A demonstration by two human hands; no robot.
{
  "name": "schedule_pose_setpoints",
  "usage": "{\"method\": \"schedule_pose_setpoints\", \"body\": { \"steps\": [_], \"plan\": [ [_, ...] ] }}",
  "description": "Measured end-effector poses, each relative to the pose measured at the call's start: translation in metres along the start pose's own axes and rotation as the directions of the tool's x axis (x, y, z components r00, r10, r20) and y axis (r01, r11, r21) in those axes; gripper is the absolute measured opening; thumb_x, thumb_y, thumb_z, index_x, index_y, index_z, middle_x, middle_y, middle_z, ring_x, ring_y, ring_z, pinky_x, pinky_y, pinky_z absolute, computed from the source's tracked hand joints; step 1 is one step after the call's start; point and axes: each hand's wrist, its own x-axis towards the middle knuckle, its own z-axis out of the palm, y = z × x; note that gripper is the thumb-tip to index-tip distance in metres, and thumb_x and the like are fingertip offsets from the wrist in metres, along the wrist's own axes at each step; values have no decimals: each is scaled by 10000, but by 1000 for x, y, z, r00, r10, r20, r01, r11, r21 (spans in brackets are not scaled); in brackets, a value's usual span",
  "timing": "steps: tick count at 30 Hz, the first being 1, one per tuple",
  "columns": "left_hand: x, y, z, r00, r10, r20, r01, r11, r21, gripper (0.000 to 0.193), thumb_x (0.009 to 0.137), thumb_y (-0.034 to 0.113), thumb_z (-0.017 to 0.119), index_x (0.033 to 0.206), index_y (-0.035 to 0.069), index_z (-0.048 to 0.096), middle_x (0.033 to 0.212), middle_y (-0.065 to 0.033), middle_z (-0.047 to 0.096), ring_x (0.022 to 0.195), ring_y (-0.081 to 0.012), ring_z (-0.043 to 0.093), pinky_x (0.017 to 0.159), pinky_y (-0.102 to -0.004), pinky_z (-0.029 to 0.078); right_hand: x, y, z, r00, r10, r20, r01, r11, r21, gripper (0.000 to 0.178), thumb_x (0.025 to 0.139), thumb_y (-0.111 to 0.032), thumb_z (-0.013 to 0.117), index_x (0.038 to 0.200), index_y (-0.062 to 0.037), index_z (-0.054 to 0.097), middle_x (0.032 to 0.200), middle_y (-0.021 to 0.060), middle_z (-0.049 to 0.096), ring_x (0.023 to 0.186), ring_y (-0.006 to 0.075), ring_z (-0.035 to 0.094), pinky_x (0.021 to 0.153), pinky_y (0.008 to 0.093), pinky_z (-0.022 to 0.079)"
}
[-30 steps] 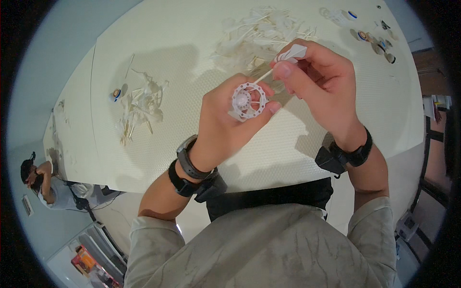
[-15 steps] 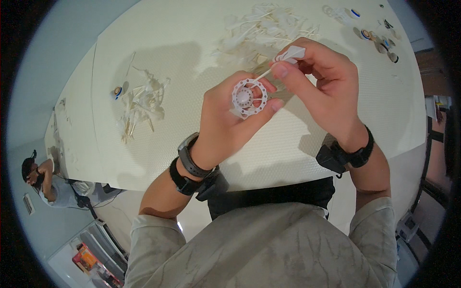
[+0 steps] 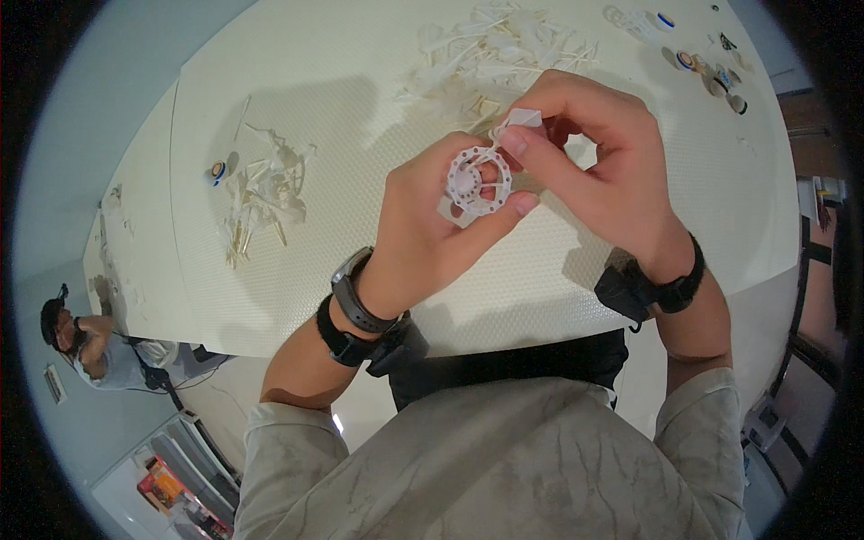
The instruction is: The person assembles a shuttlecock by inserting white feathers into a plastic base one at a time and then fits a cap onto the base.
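Note:
My left hand point(image 3: 423, 211) is wrapped round a white openwork ring frame point(image 3: 500, 200), which has a rim of small holes and a smaller dotted hub inside. A white vane-like piece shows under the frame, next to my thumb. My right hand point(image 3: 598, 162) pinches a white feather point(image 3: 526, 118) between thumb and forefinger. Its quill end is at the frame's upper rim; my fingers hide whether it sits in a hole. Beyond my hands lies a loose pile of white feathers point(image 3: 504, 49) with pale quills.
A smaller heap of feathers point(image 3: 270, 193) lies left on the white textured table point(image 3: 360, 315), beside a small tape roll point(image 3: 218, 171). Several small rolls and round pieces point(image 3: 717, 85) are at the far right. Another person point(image 3: 85, 337) sits at far left.
My right hand has moved down and left, bringing the feather's quill closer into the ring frame. The frame has shifted slightly right and tilted in my left hand.

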Motion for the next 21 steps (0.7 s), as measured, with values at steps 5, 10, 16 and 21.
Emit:
{"method": "schedule_pose_setpoints", "body": {
  "steps": [5, 10, 16, 21],
  "plan": [
    [2, -4, 2, 998, 50, -27, -51, 999, -20, 306, 836, 161, 852, 983, 15, 627, 790, -62, 670, 691, -117, 586, 653, -266, 499, 0, -9, -7, 995, -24, 93, 36, 991, -131, 81, 873, 31, 718, 943, 3, 689, 833, 46, 668, 682, 91, 568, 609, 238, 452],
    [4, -11, 5, 994, 104, -32, -106, 993, -55, 298, 835, 153, 851, 971, 17, 623, 788, -63, 672, 689, -115, 586, 655, -269, 502, -1, -11, -4, 992, -105, 67, 117, 972, -202, 113, 843, 32, 743, 934, 9, 681, 795, 55, 652, 634, 109, 555, 581, 239, 439],
    [3, -12, 6, 995, 93, -31, -96, 992, -85, 286, 844, 154, 846, 961, 19, 623, 782, -59, 672, 692, -109, 583, 654, -267, 500, -1, -10, -3, 989, -140, 41, 146, 965, -220, 122, 834, 24, 754, 935, 6, 688, 802, 61, 666, 632, 116, 569, 576, 235, 447],
    [5, -12, 7, 995, 94, -17, -95, 991, -91, 281, 848, 156, 841, 962, 17, 626, 781, -51, 672, 689, -100, 574, 645, -260, 491, -1, -12, -7, 994, -67, 82, 84, 971, -226, 110, 845, 15, 749, 940, 1, 695, 810, 59, 680, 640, 114, 582, 574, 234, 454]
  ]
}}
